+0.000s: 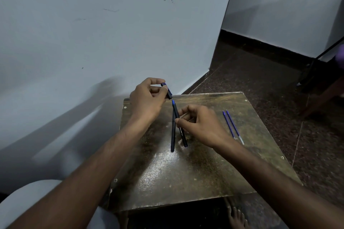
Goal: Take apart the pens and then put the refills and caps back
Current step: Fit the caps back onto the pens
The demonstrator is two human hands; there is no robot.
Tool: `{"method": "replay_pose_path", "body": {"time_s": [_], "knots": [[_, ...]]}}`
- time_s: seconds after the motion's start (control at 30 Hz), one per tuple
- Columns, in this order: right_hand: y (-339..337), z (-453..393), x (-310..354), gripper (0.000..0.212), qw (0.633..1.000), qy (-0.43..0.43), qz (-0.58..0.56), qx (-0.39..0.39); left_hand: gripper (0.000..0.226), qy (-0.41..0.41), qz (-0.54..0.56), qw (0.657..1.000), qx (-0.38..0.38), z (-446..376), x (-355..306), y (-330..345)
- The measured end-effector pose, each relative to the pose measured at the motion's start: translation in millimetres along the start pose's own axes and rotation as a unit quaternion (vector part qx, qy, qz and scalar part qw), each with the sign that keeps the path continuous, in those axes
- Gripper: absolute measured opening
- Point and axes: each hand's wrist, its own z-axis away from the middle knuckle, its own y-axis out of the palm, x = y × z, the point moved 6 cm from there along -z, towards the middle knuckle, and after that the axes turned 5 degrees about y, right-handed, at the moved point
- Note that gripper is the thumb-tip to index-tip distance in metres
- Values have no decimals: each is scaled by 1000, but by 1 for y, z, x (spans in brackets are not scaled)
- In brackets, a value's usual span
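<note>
While two refills (230, 124) lie loose on the desk (204, 169), the left hand (147, 98) pinches a cap (167, 90) and the right hand (201, 124) keeps its grip on two pens (176, 128), so reassembly looks barely begun.

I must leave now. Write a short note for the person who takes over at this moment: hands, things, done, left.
Left hand: pinches a pen cap, held above the table's far edge.
Right hand: grips two dark pen bodies, tips up, lower ends over the table.
Two blue refills lie side by side on the table, right of the hands.
Done: both refills out, one cap off.
Left: put refills back in, then caps. Other cap not visible.
</note>
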Motion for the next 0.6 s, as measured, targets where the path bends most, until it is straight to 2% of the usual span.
{"method": "replay_pose_path", "body": {"time_s": [0.2, 0.37, 0.6], "knots": [[-1, -1, -4, 13, 1000, 11, -8, -2, 12, 18, -24, 999, 40, 6, -2, 9], [-5, -3, -12, 9, 994, 59, -84, -21, 15, 35, -55, 995, 77, 15, -1, 20], [-2, 1, -15, 9, 990, 87, -107, -31, 20, 19, -17, 996, 84, 17, 3, 29]]}}
